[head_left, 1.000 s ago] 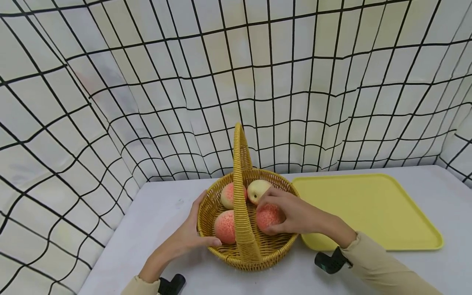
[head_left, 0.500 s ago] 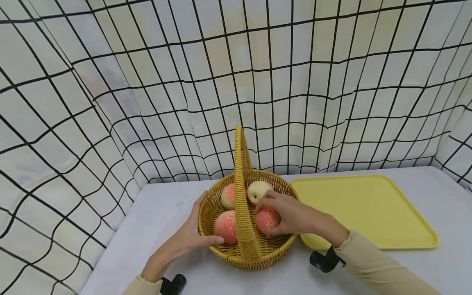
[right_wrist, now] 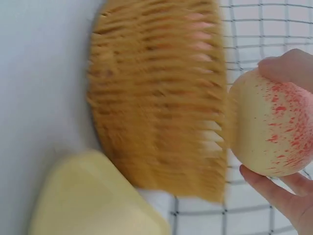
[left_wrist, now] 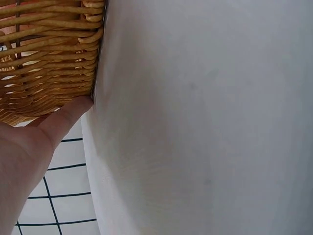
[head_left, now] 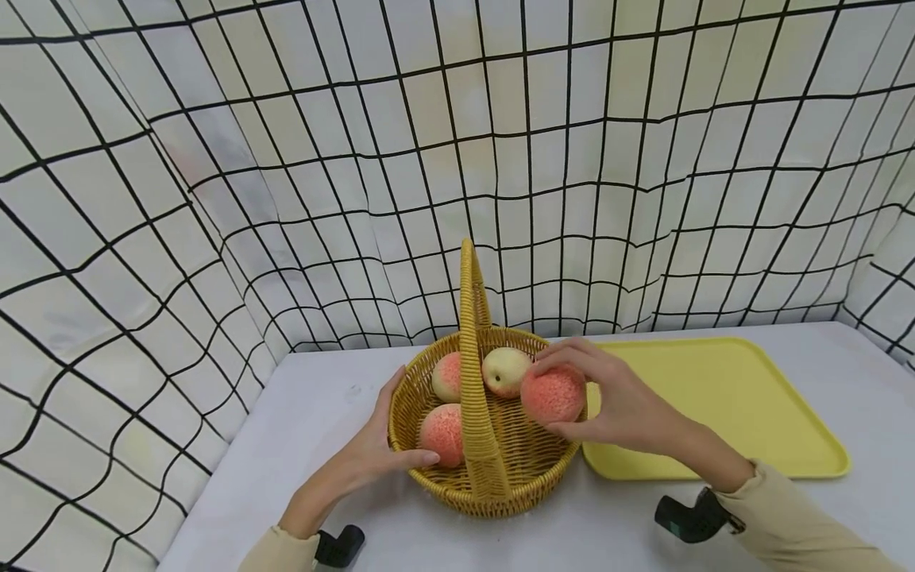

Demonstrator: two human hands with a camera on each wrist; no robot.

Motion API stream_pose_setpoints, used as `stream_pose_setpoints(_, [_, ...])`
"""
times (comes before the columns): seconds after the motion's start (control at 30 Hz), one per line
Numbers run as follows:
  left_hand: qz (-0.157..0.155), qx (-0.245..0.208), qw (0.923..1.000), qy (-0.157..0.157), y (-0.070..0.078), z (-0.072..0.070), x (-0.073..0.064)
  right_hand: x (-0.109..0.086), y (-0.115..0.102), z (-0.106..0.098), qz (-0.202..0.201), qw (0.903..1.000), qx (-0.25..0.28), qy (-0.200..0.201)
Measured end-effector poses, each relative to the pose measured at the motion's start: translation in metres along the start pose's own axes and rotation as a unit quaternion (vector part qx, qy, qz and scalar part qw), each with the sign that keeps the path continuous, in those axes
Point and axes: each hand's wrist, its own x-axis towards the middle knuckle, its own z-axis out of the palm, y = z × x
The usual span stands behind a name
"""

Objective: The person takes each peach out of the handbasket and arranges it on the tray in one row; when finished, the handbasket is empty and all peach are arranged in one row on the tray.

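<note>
Head view: and clutching a pink peach [head_left: 554, 395] in the right hand [head_left: 629, 405], just right of centre, over the wicker basket [head_left: 532, 445]; gripping that basket's left edge with the left hand [head_left: 375, 446]. Left wrist view: touching the basket, upper left. Right wrist view: pinching the peach, far right!

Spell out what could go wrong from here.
The peach in the right hand might slip, or knock the rim of the basket close by. The basket could also tip or slide if the left hand, holding its side, pushes unevenly.
</note>
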Motion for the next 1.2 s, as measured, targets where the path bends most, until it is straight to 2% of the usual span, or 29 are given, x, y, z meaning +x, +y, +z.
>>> stream_pose_setpoints(0.1, [0.003,0.009,1.0,-0.001,0.001,-0.002,0.0,-0.007,-0.002,-0.026,0.003,0.9997,-0.009,0.023])
stream_pose_setpoints(0.23, [0.001,0.0,1.0,-0.003,-0.001,-0.002,-0.001,-0.017,-0.001,-0.058,0.013,0.9991,-0.027,0.029])
stream_pose_setpoints(0.33, [-0.004,-0.006,1.0,-0.001,-0.001,-0.002,-0.002,-0.021,0.005,-0.073,0.009,0.9989,-0.036,0.03])
stream_pose_setpoints(0.47, [-0.005,-0.003,1.0,0.001,-0.002,-0.004,-0.003,-0.025,0.018,-0.083,0.01,0.999,-0.03,0.031])
stream_pose_setpoints(0.63, [-0.009,-0.012,0.9999,-0.005,-0.002,-0.002,-0.001,-0.034,0.038,-0.081,0.038,0.9987,-0.021,0.026])
stream_pose_setpoints(0.73, [-0.012,-0.015,0.9998,-0.003,-0.001,0.0,0.0,-0.039,0.053,-0.075,0.054,0.9985,-0.006,0.003])
stream_pose_setpoints(0.93, [-0.013,-0.015,0.9998,-0.001,-0.003,-0.001,-0.001,-0.045,0.077,-0.053,0.053,0.9969,0.017,-0.057])
stream_pose_setpoints(1.2, [-0.022,-0.011,0.9997,-0.002,0.0,-0.001,0.001,-0.041,0.09,-0.039,0.053,0.9958,0.028,-0.069])
